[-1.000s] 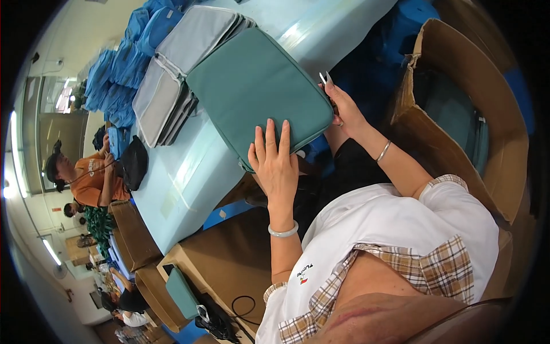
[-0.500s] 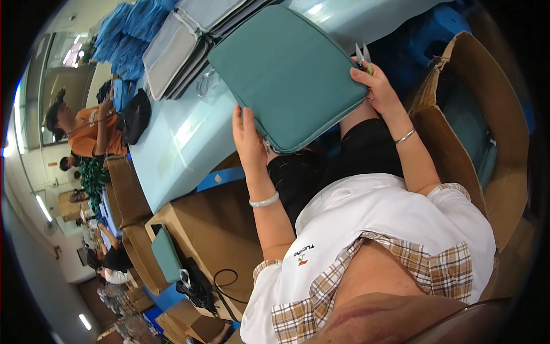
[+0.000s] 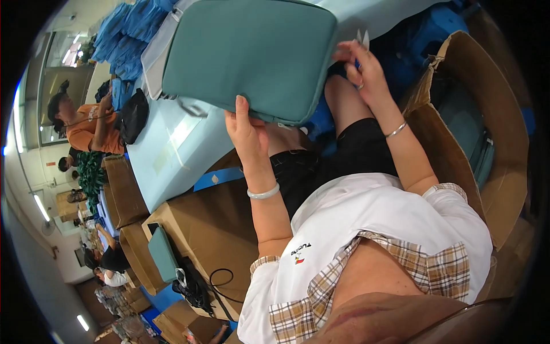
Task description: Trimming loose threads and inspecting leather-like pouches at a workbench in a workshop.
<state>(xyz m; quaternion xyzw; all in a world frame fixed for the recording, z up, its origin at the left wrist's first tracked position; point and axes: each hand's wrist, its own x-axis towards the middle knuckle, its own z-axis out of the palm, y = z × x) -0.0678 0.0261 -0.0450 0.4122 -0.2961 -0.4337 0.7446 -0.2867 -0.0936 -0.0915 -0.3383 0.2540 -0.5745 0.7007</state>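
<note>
One wide, light-blue surface (image 3: 172, 163) goes from the left middle of the frame toward the upper right. Next in size is an open cardboard box (image 3: 504, 149) at the right side, with dark green pieces (image 3: 467, 129) lying inside it. Then comes the green case (image 3: 252, 57), which is at the upper middle of the frame, raised and slightly tilted, in front of the surface; its zipper edge faces the bottom of the frame. At the upper left, a pile of blue bags (image 3: 120, 40) stands close to the green case, and below this pile a co-worker (image 3: 86, 123) in an orange shirt sits near a black bag (image 3: 133, 117). The left hand (image 3: 249, 135) is at the lower edge of the green case: its thumb presses on the front face, the other fingers are partly hidden behind, and so they are closed on this edge. The right hand (image 3: 366, 74) is beside the right edge, its fingers bent and a little blurred; I cannot tell if they touch the case. Smallest is the pair of snips (image 3: 363, 39), kept in this right hand, with two pointed blades standing apart and directed upward.
</note>
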